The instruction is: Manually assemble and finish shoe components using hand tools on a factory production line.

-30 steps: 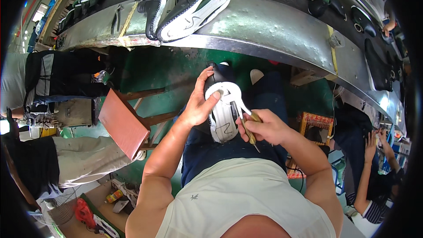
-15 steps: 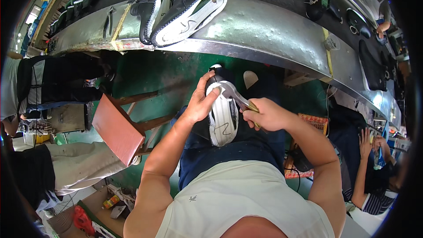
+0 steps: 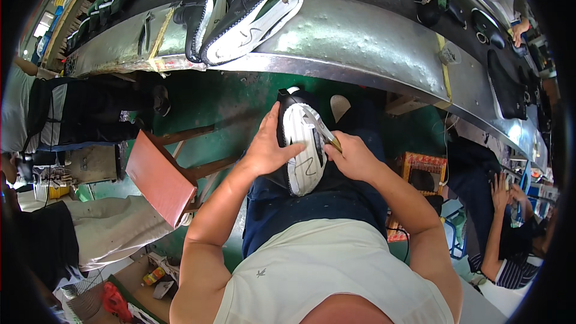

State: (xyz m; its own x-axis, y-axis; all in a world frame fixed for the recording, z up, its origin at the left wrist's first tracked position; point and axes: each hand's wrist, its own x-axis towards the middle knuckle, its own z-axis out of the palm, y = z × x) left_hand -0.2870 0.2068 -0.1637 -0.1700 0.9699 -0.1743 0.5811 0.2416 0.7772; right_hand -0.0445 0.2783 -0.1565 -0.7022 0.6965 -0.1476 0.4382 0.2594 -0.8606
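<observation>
A black shoe with a white underside (image 3: pixel 305 171) lies sole up on my lap, its black end pointing toward the bench. My left hand (image 3: pixel 269 149) grips its left side, fingers along the black upper and thumb across the white bottom. In my right hand (image 3: pixel 353 155) are metal pincers (image 3: pixel 317 122) with yellowish handles. Their silver head reaches onto the upper part of the white underside, by its right edge. Exactly what the jaws touch cannot be made out.
Two similar shoes (image 3: pixel 255 27) lie on the metal-edged bench (image 3: pixel 354 27) ahead, near another pair of pliers (image 3: pixel 144 33). A brown stool (image 3: pixel 161 174) stands left. Other people work at both sides; a co-worker's hands (image 3: pixel 501 191) show at the right. Bins sit lower left.
My left hand has slid down the shoe, its thumb now nearer the middle. The pincers have turned more upright, and my right hand has shifted slightly left.
</observation>
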